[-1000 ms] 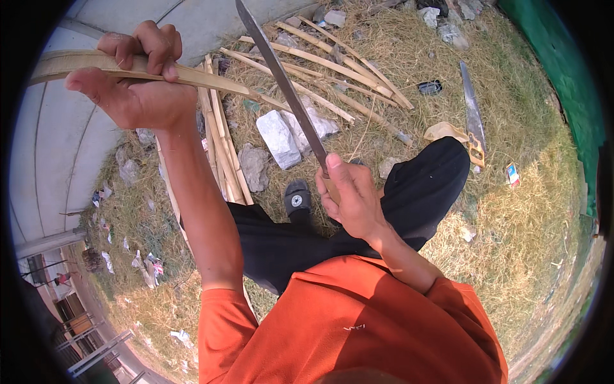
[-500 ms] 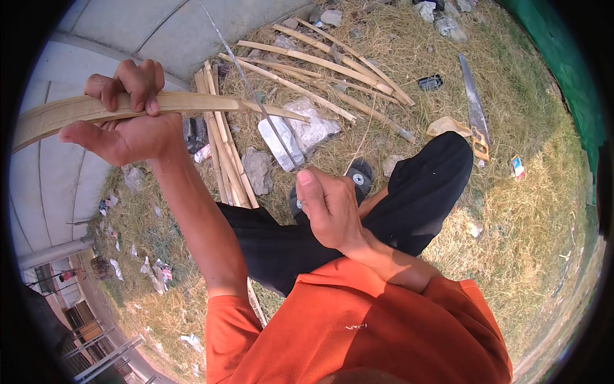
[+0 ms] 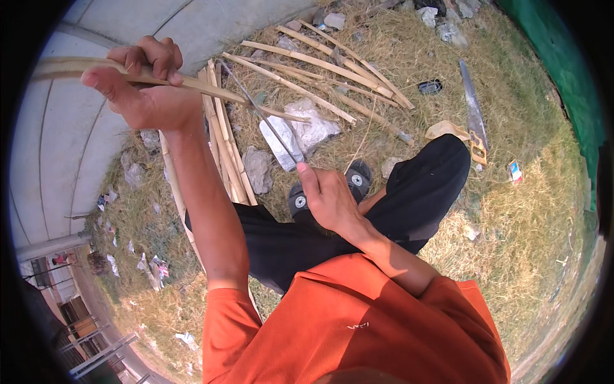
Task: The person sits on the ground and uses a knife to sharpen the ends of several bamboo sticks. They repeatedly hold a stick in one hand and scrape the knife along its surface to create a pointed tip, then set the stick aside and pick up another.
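My left hand (image 3: 157,99) is raised at the upper left, fingers curled over a pale split bamboo strip (image 3: 214,89) with the thumb alongside. The strip slants down to the right, its thin end over the rocks. My right hand (image 3: 336,200) is closed in front of my knees on a long-bladed knife (image 3: 272,125). Its narrow dark blade shows nearly edge-on and crosses the strip near the thin end; whether they touch I cannot tell. The fist hides the handle.
Split bamboo pieces (image 3: 320,54) lie on dry grass ahead, with another bundle (image 3: 224,141) left of my feet. A white block (image 3: 278,137) and a pale rock (image 3: 313,128) sit before my sandals. A handsaw (image 3: 474,112) lies right; a grey wall (image 3: 128,38) stands left.
My left hand has moved up and slightly right, and the bamboo strip now slopes more steeply. The knife's blade has swung down and looks shorter. My right hand has shifted little.
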Tool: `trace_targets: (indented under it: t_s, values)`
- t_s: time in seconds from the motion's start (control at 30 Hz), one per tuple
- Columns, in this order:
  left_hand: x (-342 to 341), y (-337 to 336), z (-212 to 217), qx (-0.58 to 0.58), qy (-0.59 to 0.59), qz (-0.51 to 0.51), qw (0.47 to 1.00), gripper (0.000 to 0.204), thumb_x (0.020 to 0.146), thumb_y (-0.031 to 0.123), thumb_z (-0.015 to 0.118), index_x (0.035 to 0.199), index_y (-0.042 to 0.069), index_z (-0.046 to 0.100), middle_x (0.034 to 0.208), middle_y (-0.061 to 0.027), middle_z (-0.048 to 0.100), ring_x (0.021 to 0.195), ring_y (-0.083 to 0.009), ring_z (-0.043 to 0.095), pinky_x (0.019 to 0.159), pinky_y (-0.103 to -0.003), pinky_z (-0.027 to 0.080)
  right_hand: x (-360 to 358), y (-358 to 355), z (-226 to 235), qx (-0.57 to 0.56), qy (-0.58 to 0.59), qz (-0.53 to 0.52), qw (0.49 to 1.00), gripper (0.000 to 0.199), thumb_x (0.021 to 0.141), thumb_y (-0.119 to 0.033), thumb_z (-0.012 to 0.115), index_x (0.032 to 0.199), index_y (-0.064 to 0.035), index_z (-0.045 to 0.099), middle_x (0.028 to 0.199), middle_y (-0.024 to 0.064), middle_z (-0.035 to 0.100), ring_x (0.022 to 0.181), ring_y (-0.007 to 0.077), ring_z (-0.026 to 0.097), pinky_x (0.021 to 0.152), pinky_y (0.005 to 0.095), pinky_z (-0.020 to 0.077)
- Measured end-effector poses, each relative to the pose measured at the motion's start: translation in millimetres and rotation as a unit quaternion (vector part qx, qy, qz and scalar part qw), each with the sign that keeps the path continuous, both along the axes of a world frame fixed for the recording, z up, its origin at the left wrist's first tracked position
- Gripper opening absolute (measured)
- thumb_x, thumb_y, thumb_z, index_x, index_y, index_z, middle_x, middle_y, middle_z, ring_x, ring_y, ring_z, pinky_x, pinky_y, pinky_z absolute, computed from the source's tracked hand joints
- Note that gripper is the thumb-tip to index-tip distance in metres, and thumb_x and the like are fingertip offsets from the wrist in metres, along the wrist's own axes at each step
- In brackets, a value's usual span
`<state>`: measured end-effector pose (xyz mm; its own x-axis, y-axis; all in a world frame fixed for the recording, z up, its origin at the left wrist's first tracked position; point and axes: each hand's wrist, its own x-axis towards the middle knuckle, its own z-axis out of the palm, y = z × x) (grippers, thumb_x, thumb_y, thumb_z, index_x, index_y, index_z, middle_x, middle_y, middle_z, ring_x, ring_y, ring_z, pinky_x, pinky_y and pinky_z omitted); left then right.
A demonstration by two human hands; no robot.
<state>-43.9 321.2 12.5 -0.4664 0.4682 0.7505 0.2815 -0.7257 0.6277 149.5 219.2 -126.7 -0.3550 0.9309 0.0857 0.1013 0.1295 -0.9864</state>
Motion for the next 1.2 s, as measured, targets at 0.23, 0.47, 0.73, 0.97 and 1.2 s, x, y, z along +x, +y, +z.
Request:
trace_targets:
  t_s: [0.23, 0.47, 0.73, 0.97, 1.2]
  values:
    - [-11, 0, -2, 0.020, 0.003, 0.021, 1.000, 0.063, 0.089, 0.073, 0.037, 0.072, 0.013, 0.033, 0.051, -0.0021, 0.027, 0.045, -0.0110, 0.020, 0.050, -0.027, 0.021, 9, 13, 40, 0.004, -0.007, 0.004, 1.000, 0.057, 0.101, -0.039, 0.042, 0.065, 0.0031, 0.056, 0.053, 0.0193, 0.051, 0.053, 0.0371, 0.053, 0.055, 0.0430, 0.0418]
    - [-3, 3, -2, 0.019, 0.010, 0.030, 0.999, 0.063, 0.090, 0.073, 0.037, 0.072, 0.013, 0.033, 0.051, -0.0018, 0.028, 0.045, -0.0110, 0.020, 0.049, -0.026, 0.022, 21, 28, -43, -0.097, -0.244, 0.022, 0.965, 0.059, 0.101, -0.042, 0.039, 0.065, 0.0019, 0.053, 0.051, 0.0122, 0.048, 0.045, 0.0236, 0.048, 0.048, 0.0354, 0.0375]
    - [-10, 5, -4, 0.025, 0.019, 0.017, 0.999, 0.064, 0.089, 0.074, 0.035, 0.071, 0.013, 0.032, 0.050, -0.0016, 0.027, 0.044, -0.0105, 0.019, 0.048, -0.025, 0.020, 21, 11, 37, 0.044, 0.104, -0.001, 0.994, 0.055, 0.103, -0.041, 0.036, 0.065, -0.0025, 0.050, 0.047, 0.0030, 0.041, 0.040, 0.0135, 0.044, 0.043, 0.0298, 0.0343]
    - [-16, -1, 1, 0.017, -0.016, 0.013, 1.000, 0.067, 0.087, 0.077, 0.036, 0.070, 0.013, 0.034, 0.050, -0.0016, 0.026, 0.044, -0.0104, 0.019, 0.049, -0.026, 0.019, 13, 39, -64, -0.233, -0.242, 0.028, 0.942, 0.055, 0.100, -0.044, 0.043, 0.067, 0.0003, 0.051, 0.049, 0.0064, 0.045, 0.041, 0.0190, 0.044, 0.048, 0.0322, 0.0384]
    - [-56, -19, -15, 0.021, -0.032, -0.194, 0.980, 0.068, 0.079, 0.083, 0.043, 0.071, 0.016, 0.034, 0.050, 0.0011, 0.027, 0.045, -0.0082, 0.020, 0.047, -0.024, 0.017, 14, 25, -22, -0.191, 0.099, 0.041, 0.976, 0.056, 0.102, -0.048, 0.039, 0.074, -0.0016, 0.053, 0.050, -0.0017, 0.039, 0.041, 0.0063, 0.040, 0.038, 0.0224, 0.0289]
